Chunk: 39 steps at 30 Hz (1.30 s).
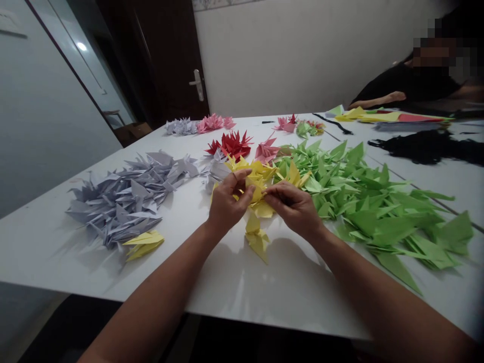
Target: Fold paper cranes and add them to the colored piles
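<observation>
Near the middle of the white table (223, 297), my left hand (230, 199) and my right hand (293, 204) face each other with a folded yellow paper piece (256, 190) between them. The left thumb and fingers close on its left side, while the right fingertips pinch its right edge. Other yellow folded pieces (297, 176) lie just behind and beside the hands. One yellow piece (257, 239) sits on the table nearer me, below the hands. Grey-lilac folded pieces (139, 194) are heaped at the left, and green ones (359, 196) at the right.
Two yellow pieces (143, 244) lie by the grey heap. Red pieces (232, 145) and pink pieces (266, 150) are farther back. Black strands (427, 146) and coloured sheets (393, 117) lie at the far right, near a person in black (412, 83). A dark door stands behind.
</observation>
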Tool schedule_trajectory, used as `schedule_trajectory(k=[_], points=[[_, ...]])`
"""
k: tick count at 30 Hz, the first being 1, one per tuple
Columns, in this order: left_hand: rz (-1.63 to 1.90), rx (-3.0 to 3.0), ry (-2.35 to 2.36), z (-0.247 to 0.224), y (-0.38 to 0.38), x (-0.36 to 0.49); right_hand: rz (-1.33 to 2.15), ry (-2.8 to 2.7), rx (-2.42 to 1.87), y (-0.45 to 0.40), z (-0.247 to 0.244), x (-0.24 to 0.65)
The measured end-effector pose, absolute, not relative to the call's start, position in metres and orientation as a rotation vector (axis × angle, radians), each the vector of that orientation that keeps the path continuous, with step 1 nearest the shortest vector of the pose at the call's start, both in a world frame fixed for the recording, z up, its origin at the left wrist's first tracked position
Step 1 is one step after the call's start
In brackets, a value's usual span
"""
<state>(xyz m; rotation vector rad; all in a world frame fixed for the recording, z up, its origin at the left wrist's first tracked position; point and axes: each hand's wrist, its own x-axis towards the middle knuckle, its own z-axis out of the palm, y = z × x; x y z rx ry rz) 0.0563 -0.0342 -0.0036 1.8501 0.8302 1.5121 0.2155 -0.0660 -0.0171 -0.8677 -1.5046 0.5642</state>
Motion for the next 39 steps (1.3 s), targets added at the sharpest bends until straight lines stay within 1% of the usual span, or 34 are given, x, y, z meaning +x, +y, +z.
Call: schedule_trajectory(k=[4, 7, 9, 13, 19, 24, 32, 39], points=[[1.266, 1.677, 0.765, -0.006, -0.032, 0.057, 0.792, -1.267, -0.862, -0.069, -0.013, 0.211], [1.195, 1.627, 0.776, -0.007, -0.032, 0.058, 0.889, -1.196, -0.875, -0.070, -0.011, 0.210], [1.226, 1.623, 0.762, -0.006, -0.032, 0.058, 0.909, -1.180, -0.881, -0.070, -0.012, 0.210], [1.406, 1.705, 0.823, -0.005, -0.033, 0.057, 0.863, -1.209, -0.884, -0.070, -0.013, 0.210], [1.585, 1.730, 0.933, -0.005, -0.027, 0.052, 0.782, -1.432, -0.830, -0.081, -0.006, 0.209], [1.617, 1.785, 0.914, -0.006, -0.025, 0.051, 0.764, -1.660, -0.830, -0.084, -0.005, 0.207], [1.623, 1.677, 0.806, -0.002, -0.028, 0.054, 0.614, -1.740, -0.992, -0.073, -0.013, 0.207], [1.541, 1.649, 0.732, -0.002, -0.035, 0.056, 0.816, -1.627, -0.996, -0.071, -0.014, 0.206]])
